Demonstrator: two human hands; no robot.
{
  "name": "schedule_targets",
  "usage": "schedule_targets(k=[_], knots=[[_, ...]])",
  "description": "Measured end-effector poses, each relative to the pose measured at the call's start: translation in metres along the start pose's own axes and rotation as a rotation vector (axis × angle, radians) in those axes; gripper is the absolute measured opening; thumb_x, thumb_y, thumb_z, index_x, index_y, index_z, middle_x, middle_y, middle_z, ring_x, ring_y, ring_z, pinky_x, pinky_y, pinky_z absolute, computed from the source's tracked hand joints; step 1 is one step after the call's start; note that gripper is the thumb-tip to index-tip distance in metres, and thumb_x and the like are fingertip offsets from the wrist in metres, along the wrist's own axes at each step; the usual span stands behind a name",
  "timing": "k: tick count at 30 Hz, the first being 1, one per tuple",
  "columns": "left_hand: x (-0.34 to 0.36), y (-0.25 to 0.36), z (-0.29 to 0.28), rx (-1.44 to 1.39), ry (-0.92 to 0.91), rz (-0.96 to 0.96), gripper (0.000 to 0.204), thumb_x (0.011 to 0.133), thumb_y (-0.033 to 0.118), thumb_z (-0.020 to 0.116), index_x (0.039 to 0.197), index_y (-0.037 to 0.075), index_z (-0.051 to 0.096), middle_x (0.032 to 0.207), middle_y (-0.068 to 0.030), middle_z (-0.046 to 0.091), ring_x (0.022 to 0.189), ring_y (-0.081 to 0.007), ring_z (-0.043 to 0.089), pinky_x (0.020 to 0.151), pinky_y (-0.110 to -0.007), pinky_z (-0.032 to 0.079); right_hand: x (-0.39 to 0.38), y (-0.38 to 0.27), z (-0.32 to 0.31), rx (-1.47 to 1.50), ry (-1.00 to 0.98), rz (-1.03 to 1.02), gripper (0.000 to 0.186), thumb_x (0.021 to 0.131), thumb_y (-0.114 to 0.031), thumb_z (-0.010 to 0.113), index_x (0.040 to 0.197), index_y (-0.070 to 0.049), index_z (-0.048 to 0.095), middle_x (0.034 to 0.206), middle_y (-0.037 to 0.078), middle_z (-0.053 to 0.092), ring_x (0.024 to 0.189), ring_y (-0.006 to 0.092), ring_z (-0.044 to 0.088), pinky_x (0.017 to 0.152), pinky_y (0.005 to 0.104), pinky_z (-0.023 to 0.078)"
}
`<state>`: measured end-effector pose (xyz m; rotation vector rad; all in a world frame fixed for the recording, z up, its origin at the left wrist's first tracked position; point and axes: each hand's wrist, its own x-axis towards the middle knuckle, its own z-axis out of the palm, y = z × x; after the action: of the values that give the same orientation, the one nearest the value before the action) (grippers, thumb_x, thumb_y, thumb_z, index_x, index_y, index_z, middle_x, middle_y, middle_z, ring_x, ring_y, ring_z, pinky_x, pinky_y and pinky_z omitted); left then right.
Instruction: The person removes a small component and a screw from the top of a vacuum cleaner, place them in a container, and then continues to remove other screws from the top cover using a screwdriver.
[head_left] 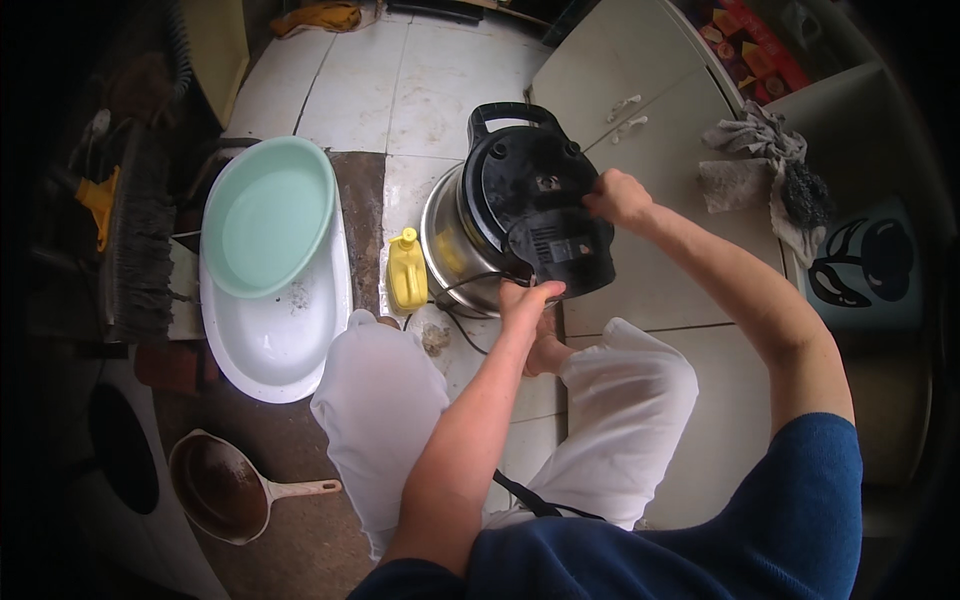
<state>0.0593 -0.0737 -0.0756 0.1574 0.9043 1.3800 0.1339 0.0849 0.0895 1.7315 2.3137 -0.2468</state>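
Note:
A black plastic appliance piece (530,185) with a handle, small round feet and vents rests tilted on a round stainless-steel body (450,270) on the floor between my legs. My left hand (524,300) grips its front lower edge near a dark cord (465,282). My right hand (620,200) is closed on its right edge, fingertips partly hidden. A yellow bottle (407,275) with a cap stands just left of the steel body.
A mint oval basin (260,215) sits in a white tub (255,355) to the left, beside a brush (145,280) and frying pan (215,490). White cabinets (650,270) line the right, with grey rags (760,140) hanging there.

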Motion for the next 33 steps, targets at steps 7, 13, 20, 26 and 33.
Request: schedule_targets(k=[7, 13, 20, 26, 33], knots=[[0.003, -0.001, -0.003, 0.001, 0.003, -0.011, 0.050, 0.058, -0.005, 0.076, 0.105, 0.002, 0.060, 0.099, -0.0071, 0.066, 0.090, -0.0195, 0.062, 0.081, -0.031, 0.048, -0.019, -0.005, -0.002, -0.240, 0.227, -0.523, 0.011, 0.075, -0.009, 0.063, 0.085, -0.008, 0.068, 0.090, 0.010, 0.066, 0.087, 0.0317, 0.063, 0.075, 0.0411, 0.052], [0.004, -0.007, -0.002, 0.028, 0.011, 0.054, 0.031, 0.064, 0.001, 0.075, 0.093, 0.000, 0.065, 0.087, -0.0071, 0.068, 0.076, -0.0178, 0.065, 0.073, -0.029, 0.051, -0.026, 0.001, 0.008, -0.066, 0.249, -0.449, 0.014, 0.080, -0.014, 0.063, 0.089, -0.004, 0.066, 0.096, 0.013, 0.065, 0.093, 0.0346, 0.062, 0.079, 0.0416, 0.051], [-0.002, 0.003, 0.001, -0.001, -0.018, 0.051, 0.038, 0.063, 0.000, 0.075, 0.099, 0.001, 0.063, 0.092, -0.0071, 0.067, 0.082, -0.0180, 0.064, 0.076, -0.030, 0.050, -0.028, -0.014, -0.002, -0.202, 0.096, 0.067, 0.042, 0.091, -0.042, 0.056, 0.085, -0.003, 0.069, 0.089, 0.020, 0.068, 0.088, 0.0386, 0.065, 0.077, 0.0458, 0.052], [0.002, 0.001, -0.005, 0.008, -0.009, 0.045, 0.041, 0.063, -0.002, 0.074, 0.102, 0.001, 0.061, 0.094, -0.0067, 0.067, 0.083, -0.0181, 0.064, 0.078, -0.030, 0.050, -0.026, -0.018, 0.002, -0.103, 0.169, -0.072, 0.017, 0.083, -0.021, 0.064, 0.084, -0.005, 0.069, 0.090, 0.019, 0.068, 0.090, 0.0370, 0.064, 0.079, 0.0440, 0.051], [-0.002, 0.003, 0.001, -0.008, -0.046, 0.039, 0.043, 0.064, -0.002, 0.074, 0.105, 0.001, 0.060, 0.095, -0.0072, 0.066, 0.085, -0.0184, 0.064, 0.078, -0.030, 0.050, -0.016, 0.006, 0.015, 0.162, 0.228, -0.187, 0.028, 0.072, -0.010, 0.066, 0.099, -0.007, 0.062, 0.086, 0.017, 0.065, 0.090, 0.0342, 0.063, 0.084, 0.0400, 0.050]])
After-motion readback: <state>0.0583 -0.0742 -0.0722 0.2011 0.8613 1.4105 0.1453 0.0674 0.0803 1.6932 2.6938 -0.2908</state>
